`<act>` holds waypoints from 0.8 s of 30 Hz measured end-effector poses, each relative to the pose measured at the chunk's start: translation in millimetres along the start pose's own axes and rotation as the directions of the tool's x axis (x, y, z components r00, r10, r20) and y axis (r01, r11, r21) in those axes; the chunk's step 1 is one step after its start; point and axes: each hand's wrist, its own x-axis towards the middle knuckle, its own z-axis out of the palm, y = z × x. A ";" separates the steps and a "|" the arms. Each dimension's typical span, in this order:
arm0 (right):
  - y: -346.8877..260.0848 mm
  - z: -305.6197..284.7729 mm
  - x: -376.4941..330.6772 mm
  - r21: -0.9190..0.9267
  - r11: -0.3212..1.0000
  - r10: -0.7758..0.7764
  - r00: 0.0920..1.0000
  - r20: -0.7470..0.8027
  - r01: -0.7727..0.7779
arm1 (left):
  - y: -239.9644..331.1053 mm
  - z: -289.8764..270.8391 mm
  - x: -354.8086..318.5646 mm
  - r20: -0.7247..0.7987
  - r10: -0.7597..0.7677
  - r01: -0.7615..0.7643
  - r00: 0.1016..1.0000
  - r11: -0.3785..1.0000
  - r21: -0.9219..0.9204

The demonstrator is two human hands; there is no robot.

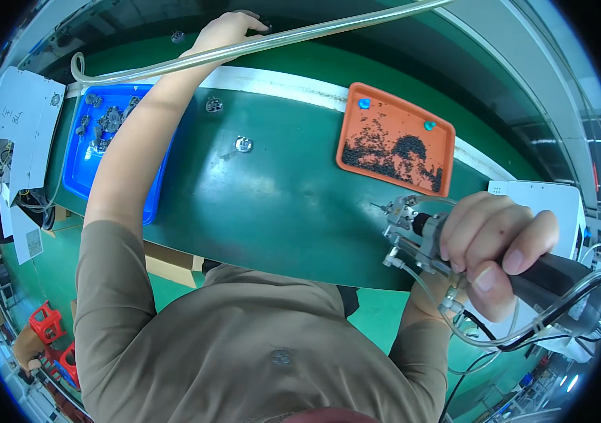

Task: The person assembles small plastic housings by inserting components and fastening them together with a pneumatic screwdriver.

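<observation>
Up close, gripping a black-handled tool (550, 285) in the right hand (489, 236). Far off, cannot tell if pinching the dark part (266, 27) by the left hand (223, 32). In the blue tray (78, 173), grey parts (110, 120); in the orange tray (403, 120), tiny black bits (371, 161).

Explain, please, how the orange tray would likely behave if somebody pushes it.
The orange tray would probably slide flat rather than tip, since it looks wide and shallow. Its small dark pieces would likely shift, because they lie scattered. Its evenly formed rim suggests a fairly stiff body.

Bin (81, 173) left on table (300, 204), tray (410, 124) right, parts (243, 144) between
</observation>
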 end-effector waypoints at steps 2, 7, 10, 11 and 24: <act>-1.9 2.8 1.8 0.002 0.999 0.037 0.999 0.016 -0.037 | -0.2 8.3 8.7 0.065 -0.093 0.092 0.994 0.996 0.013; 0.0 5.1 0.1 -0.050 0.995 0.088 0.995 -0.044 -0.090 | 16.9 18.9 23.9 -0.038 -0.167 0.163 0.985 0.982 -0.091; -7.2 -0.4 3.3 -0.091 0.986 0.139 0.990 0.009 -0.138 | 4.9 7.1 31.3 0.099 -0.294 0.299 0.951 0.954 -0.033; -6.5 -2.2 2.9 -0.104 0.982 0.163 0.987 0.012 -0.161 | 4.7 11.8 21.7 0.017 -0.172 0.173 0.985 0.983 -0.069; 11.1 -14.4 -3.2 -0.024 0.995 0.095 0.987 0.128 -0.092 | 204.9 -12.3 -141.9 0.150 0.358 -0.231 0.921 0.816 -0.530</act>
